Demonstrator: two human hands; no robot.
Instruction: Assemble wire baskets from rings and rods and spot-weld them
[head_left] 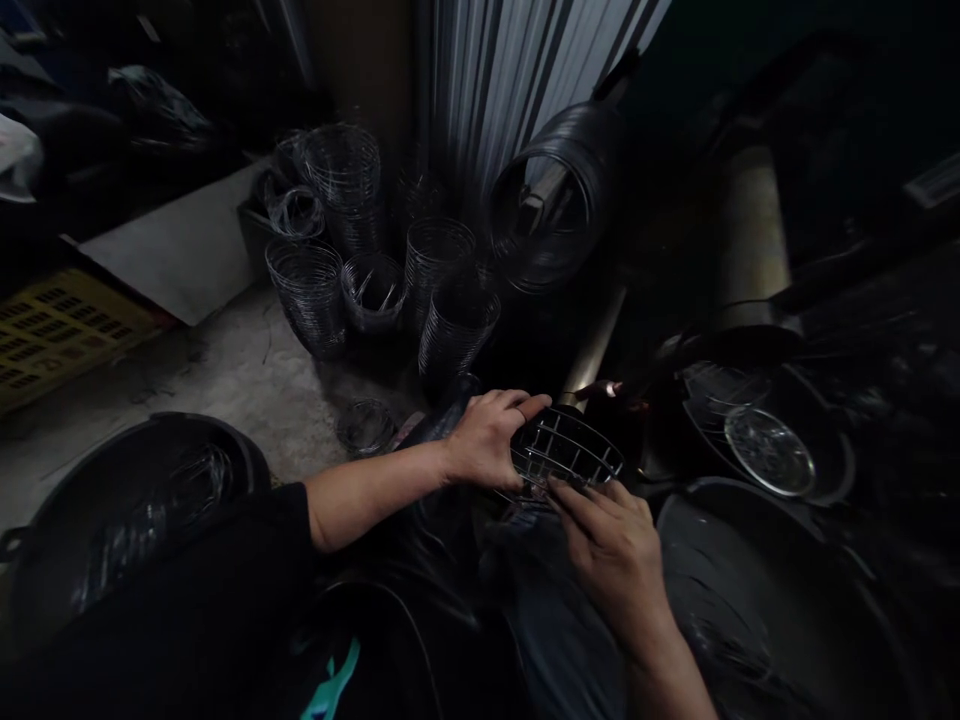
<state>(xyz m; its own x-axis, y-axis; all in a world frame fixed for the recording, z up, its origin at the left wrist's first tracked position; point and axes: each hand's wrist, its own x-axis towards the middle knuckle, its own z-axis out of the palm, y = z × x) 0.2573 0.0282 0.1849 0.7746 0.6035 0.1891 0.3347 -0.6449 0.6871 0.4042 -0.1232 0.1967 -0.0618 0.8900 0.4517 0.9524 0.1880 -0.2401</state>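
Note:
A small round wire grid [568, 452] sits between both my hands, tilted and held at a dark machine's tip where a small bright spot [611, 389] glows. My left hand [491, 435] grips the grid's left rim, fingers curled over the top. My right hand [611, 540] pinches its near edge with fingertips pressed together.
Several stacks of wire rings [375, 270] stand on the concrete floor behind. A large wire coil [559, 205] leans against corrugated metal. A black tub [127, 520] holding wire parts sits at left, another tub [765, 600] at right. A yellow crate [52, 325] lies far left. A shiny round dish [769, 450] lies at right.

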